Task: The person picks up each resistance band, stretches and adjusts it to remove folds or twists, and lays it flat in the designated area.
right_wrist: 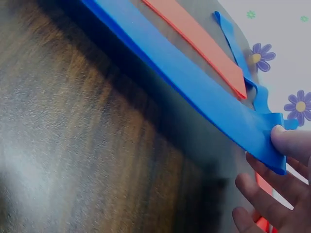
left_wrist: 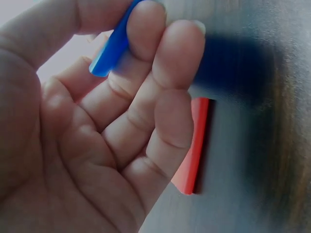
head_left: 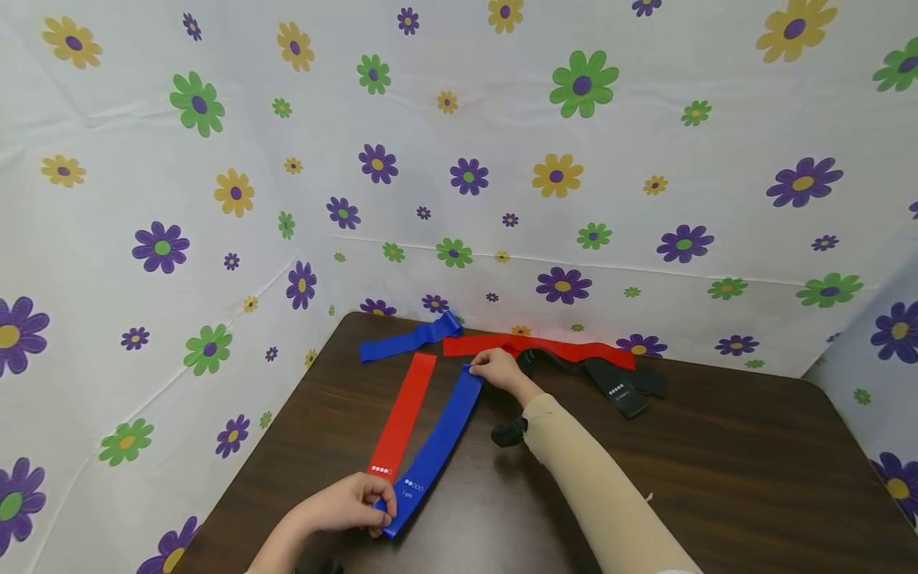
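Note:
A flat blue resistance band (head_left: pixel 439 442), printed "Light", stretches between the two hands above the table. Its near end is pinched by the left hand (head_left: pixel 351 504); in the left wrist view the blue edge (left_wrist: pixel 111 54) shows between thumb and fingers. The right hand (head_left: pixel 500 371) pinches the far end, thumb on top in the right wrist view, with its other fingers spread below. Just left of this band lies a red resistance band (head_left: pixel 404 414), flat on the table, its near end partly behind the left hand and the blue band.
Along the back of the dark wooden table (head_left: pixel 717 462) lie another blue band (head_left: pixel 405 343), a red band (head_left: pixel 574 351) and black bands (head_left: pixel 620 391), partly overlapping. A flower-patterned white cloth (head_left: pixel 502 215) stands behind and to the left.

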